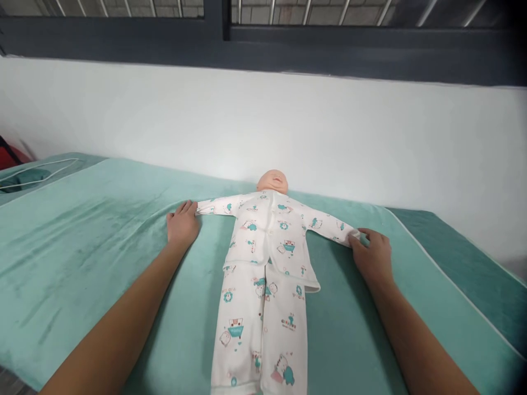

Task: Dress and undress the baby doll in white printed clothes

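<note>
A white wall (pixel 288 126) fills the middle of the frame, with a dark window frame (pixel 263 44) and metal bars along the top edge. Below it a mint-green terry cloth (pixel 82 263) covers a wide padded surface that runs from the left edge to the lower right, where a darker green mat (pixel 465 263) shows beyond a white piped seam.

In the centre of the frame lies a baby doll with a bare peach-coloured head (pixel 273 181), face up, its head toward the wall. It wears a white cotton sleepsuit printed with small teal and pink animals (pixel 267 258), the arms stretched out to both sides and the legs running down to the bottom edge.

The left hand (pixel 182 224) lies flat on the cloth at centre left, fingers held together and pointing toward the wall, its thumb side touching the cuff of the sleeve at the left of the frame. The right hand (pixel 373 253), at centre right, pinches the cuff of the other sleeve between thumb and forefinger.

At the upper left edge a white cord (pixel 41 170) loops on the cloth, beside a red object (pixel 10 156) partly out of view.
</note>
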Tool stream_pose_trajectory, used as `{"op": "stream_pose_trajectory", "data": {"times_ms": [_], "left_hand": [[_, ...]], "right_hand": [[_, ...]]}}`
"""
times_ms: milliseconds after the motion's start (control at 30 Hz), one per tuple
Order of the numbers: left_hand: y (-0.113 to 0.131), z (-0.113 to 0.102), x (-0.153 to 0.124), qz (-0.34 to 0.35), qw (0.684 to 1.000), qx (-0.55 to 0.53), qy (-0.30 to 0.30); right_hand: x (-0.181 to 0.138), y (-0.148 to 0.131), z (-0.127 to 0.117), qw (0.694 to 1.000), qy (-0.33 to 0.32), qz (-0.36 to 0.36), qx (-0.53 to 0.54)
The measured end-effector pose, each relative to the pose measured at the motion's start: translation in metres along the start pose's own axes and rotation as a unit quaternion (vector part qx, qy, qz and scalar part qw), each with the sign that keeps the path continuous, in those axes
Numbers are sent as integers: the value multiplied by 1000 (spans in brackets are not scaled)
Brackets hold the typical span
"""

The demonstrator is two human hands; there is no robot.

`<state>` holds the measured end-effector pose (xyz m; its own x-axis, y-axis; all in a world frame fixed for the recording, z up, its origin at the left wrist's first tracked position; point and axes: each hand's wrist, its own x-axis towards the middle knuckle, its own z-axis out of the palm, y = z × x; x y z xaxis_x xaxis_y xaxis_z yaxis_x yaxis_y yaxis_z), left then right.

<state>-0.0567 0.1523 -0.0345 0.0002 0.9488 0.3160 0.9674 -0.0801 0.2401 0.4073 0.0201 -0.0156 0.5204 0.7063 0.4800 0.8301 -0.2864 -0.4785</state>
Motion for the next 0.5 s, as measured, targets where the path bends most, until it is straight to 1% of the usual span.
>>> {"op": "stream_pose_trajectory", "data": {"times_ms": [67,133,200,267,333,400,467,500], "left_hand": [[-2,-2,-7,6,1000,-1,-4],[-5,-5,-18,7,1000,-2,-5],[-8,-10,-32,8,1000,-3,-8],[-11,-19,-53,15,1000,-6,-14],[-15,-31,-80,23,999,-15,-20],[-25,-46,-115,36,999,-28,-24],[-44,-61,-157,57,997,-38,-20],[-59,-68,-180,67,997,-39,-14]], "right_hand": [[-5,-4,-2,1000,-18,-20,4],[-11,-10,-5,998,-58,-21,-2],[-17,-17,-9,995,-95,-10,-18],[-25,-24,-13,993,-114,-4,-29],[-34,-31,-19,990,-130,-2,-54],[-46,-37,-26,984,-150,-1,-97],[-62,-41,-32,976,-167,-12,-136],[-71,-41,-36,973,-174,-25,-147]]}}
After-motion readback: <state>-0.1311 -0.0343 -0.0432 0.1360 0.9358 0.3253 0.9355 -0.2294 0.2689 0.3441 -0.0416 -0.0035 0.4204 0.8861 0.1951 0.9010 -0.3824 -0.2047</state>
